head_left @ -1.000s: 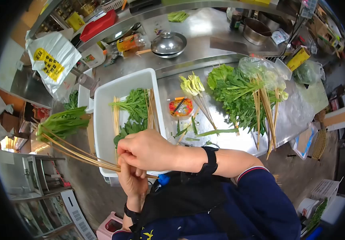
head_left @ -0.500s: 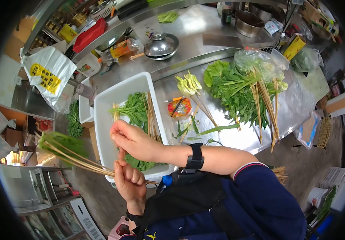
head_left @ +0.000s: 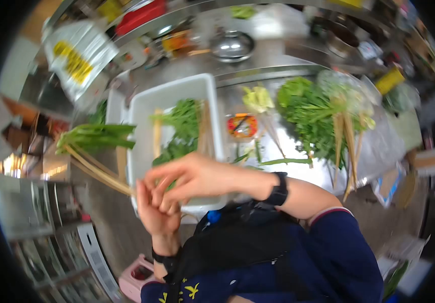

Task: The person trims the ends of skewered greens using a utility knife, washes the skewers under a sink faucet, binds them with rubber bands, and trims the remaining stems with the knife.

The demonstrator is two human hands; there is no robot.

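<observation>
My left hand (head_left: 158,219) is closed round the thin wooden skewers (head_left: 98,172) of a bunch. Long green leaves (head_left: 96,136) on these skewers point left, past the tub's edge. Over the left fingers lies my right hand (head_left: 202,174), its fingers bent and blurred; what they grip, if anything, cannot be made out. Both hands are above the near side of a white plastic tub (head_left: 218,136). Inside it lie leafy greens (head_left: 184,118) and skewers (head_left: 206,129), partly hidden by my right hand.
Right of the tub, the steel table holds a small red-orange container (head_left: 241,126), pale yellow-green leaves on skewers (head_left: 258,99) and a large heap of greens (head_left: 308,113) with skewers (head_left: 348,146). A lidded pan (head_left: 232,46) sits behind. A white bag (head_left: 78,58) hangs at left.
My right hand has come down from a raised pinch onto the left fingers. The skewered greens have swung up a little at their leafy end. The whole view has shifted slightly.
</observation>
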